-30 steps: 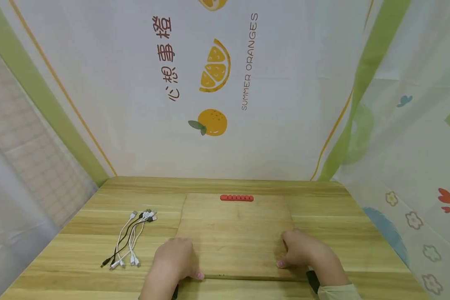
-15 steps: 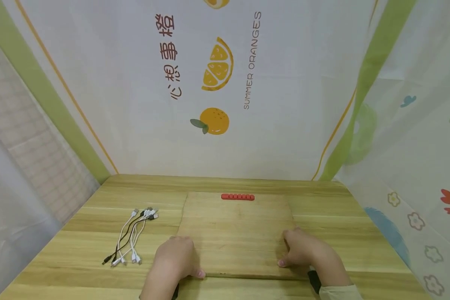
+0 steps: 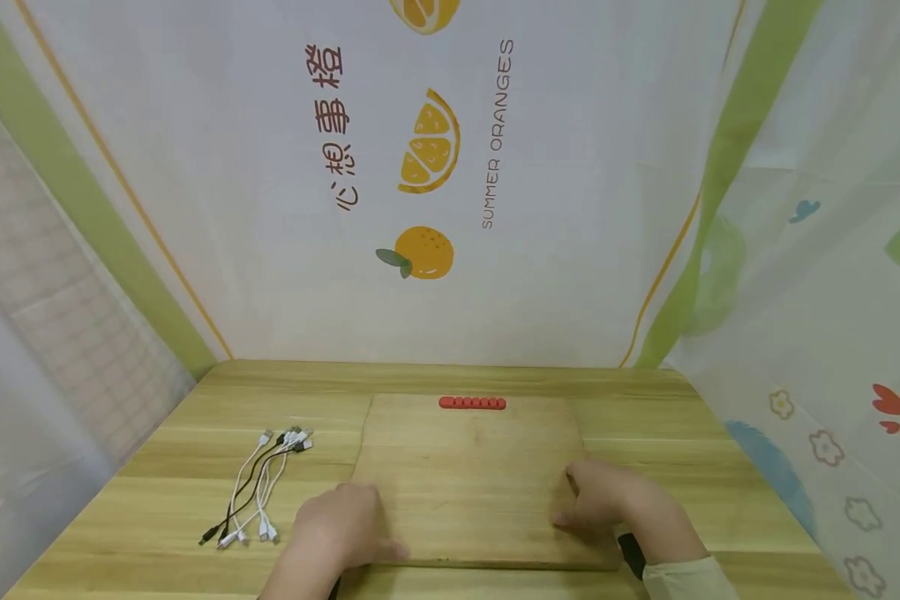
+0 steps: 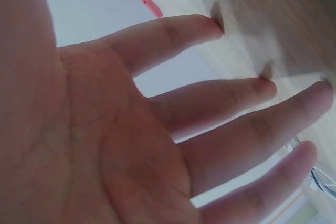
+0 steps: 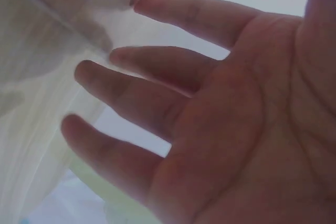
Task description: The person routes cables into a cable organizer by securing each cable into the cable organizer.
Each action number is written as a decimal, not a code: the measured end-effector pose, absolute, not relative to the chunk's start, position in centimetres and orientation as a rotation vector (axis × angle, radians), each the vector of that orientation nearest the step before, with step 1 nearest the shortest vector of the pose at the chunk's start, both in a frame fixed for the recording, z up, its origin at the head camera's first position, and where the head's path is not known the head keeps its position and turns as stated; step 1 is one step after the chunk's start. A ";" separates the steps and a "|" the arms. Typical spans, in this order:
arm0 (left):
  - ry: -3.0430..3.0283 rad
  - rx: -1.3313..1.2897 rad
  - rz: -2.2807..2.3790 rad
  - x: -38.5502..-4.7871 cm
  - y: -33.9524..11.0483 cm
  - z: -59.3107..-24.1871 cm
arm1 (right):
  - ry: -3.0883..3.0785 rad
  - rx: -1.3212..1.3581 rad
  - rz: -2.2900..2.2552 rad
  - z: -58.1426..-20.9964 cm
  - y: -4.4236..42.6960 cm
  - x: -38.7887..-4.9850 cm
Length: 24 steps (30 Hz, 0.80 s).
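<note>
The left hand (image 3: 345,521) is resting at about 8 o'clock of the wooden board (image 3: 480,500), and the right hand (image 3: 603,500) is resting between 3 and 4 o'clock, each at one side edge. The two hands are lying well apart; in the wrist views their fingers are stretching almost straight and spreading. The board is lying flat on the bench (image 3: 720,500). At its 9 o'clock, white and black cables (image 3: 258,483) are lying in a loose bunch. At 12 o'clock, a red strip (image 3: 472,403) is lying near the far edge. Behind, a white cloth (image 3: 562,275) with printed oranges is hanging.
</note>
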<state>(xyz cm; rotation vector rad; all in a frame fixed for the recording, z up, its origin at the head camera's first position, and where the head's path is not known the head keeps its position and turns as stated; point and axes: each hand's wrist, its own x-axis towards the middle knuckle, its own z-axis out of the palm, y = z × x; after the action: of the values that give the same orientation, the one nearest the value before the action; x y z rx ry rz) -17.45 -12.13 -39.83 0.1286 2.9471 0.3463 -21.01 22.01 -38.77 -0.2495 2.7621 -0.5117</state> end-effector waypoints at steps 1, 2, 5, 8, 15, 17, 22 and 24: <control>2.946 0.137 0.346 -17.4 -12.3 -39.9 | 2.765 -0.252 -0.509 -38.7 22.1 -21.0; 2.948 0.150 0.343 -17.4 -12.5 -39.9 | 2.766 -0.255 -0.506 -38.7 22.2 -21.1; 2.977 0.194 0.327 -17.5 -13.2 -40.1 | 2.769 -0.280 -0.507 -38.6 22.2 -21.4; 3.010 0.221 0.313 -17.5 -13.5 -40.4 | 2.781 -0.326 -0.481 -38.5 21.8 -21.5; 3.041 0.235 0.301 -17.5 -14.2 -40.4 | 2.771 -0.377 -0.428 -37.9 20.1 -21.7; 3.040 0.231 0.294 -17.5 -14.4 -40.3 | 2.761 -0.376 -0.420 -37.8 19.5 -21.6; 3.054 0.218 0.276 -17.4 -15.2 -39.9 | 2.768 -0.416 -0.366 -37.4 17.9 -21.3; 3.052 0.212 0.289 -17.4 -15.5 -39.7 | 2.769 -0.434 -0.334 -37.3 17.1 -21.2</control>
<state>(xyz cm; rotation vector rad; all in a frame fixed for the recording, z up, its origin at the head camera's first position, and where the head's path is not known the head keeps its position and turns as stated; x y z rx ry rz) -17.41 -15.49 -39.74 0.2124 3.0515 0.2889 -21.24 17.07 -37.29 -0.4342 2.7691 -0.3337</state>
